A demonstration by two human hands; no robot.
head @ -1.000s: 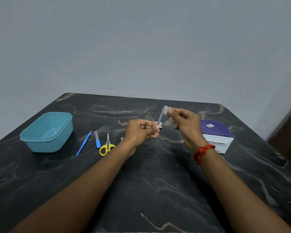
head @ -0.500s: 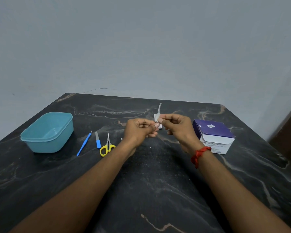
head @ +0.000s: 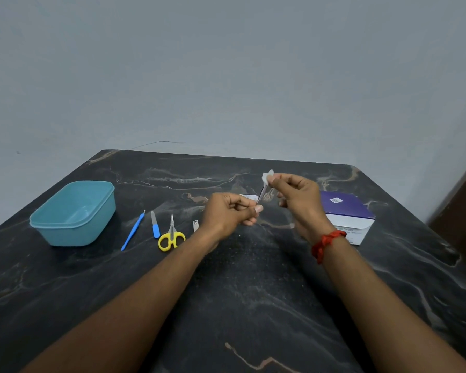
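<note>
at the far left of the dark marble table (head: 253, 297) stood an open teal tub (head: 73, 211). right of it, four items lay in a row, apart from one another: a blue stick tool (head: 132, 233), a blue-handled nail file (head: 154, 225), yellow-handled scissors (head: 172, 235) with the blades pointing to the far side, and a small nail clipper (head: 196, 225) just beside the left wrist.

the left hand (head: 228, 215) was held above the middle of the table with its fingers curled, pinching the lower end of a thin metal tool (head: 261, 196). the tool sloped up and to the right, clear of the table surface. a flat white packet (head: 249, 197) lay on the table behind the left hand, partly hidden by it.

the right hand (head: 299, 200) was raised just right of the left hand. its thumb and forefinger pinched a white pad (head: 268, 176) at the upper end of the tool; the other fingers were loosely curled. whether the pad touched the tool tip could not be determined. a red thread band (head: 326, 244) circled the right wrist.

a purple and white box (head: 347, 212) sat on the table at the right, behind the right wrist.
</note>
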